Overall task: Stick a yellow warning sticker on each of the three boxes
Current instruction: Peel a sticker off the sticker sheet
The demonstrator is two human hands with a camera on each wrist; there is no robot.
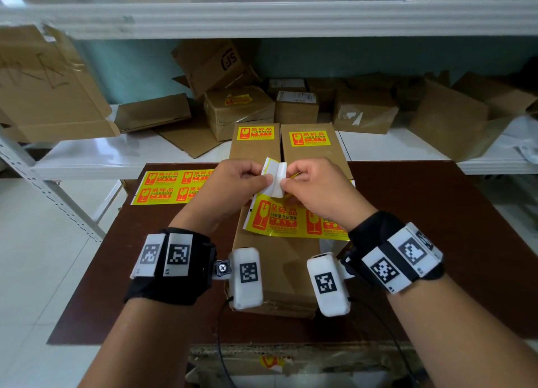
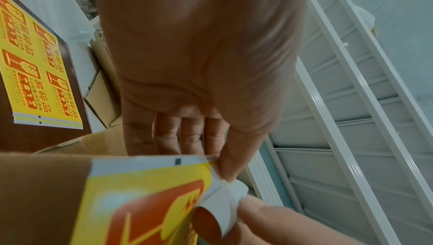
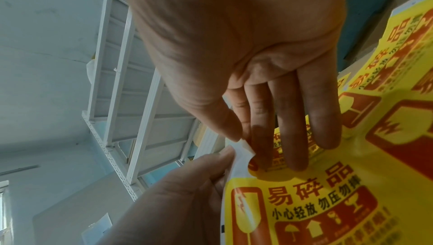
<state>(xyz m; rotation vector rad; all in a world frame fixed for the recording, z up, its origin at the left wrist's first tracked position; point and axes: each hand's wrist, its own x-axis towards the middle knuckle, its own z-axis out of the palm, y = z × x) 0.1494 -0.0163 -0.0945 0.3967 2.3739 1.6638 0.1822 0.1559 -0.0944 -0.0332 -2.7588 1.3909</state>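
Observation:
Two tall brown boxes stand at the table's far edge, the left box (image 1: 254,149) and the right box (image 1: 313,152), each with a yellow warning sticker on top. A third box (image 1: 273,271) lies nearer, below my hands. A sticker sheet (image 1: 291,221) rests on it, its far corner curled up to show white backing (image 1: 275,178). My left hand (image 1: 266,179) pinches that curled backing between thumb and fingers. My right hand (image 1: 286,184) pinches the same corner from the right. The wrist views show the left hand (image 2: 225,173) and right hand (image 3: 241,137) meeting at the curl.
A second sticker sheet (image 1: 171,186) lies flat on the dark brown table (image 1: 436,242) at the far left. Behind the table, a white shelf (image 1: 131,154) holds several cardboard boxes and flattened cartons. White floor lies to the left.

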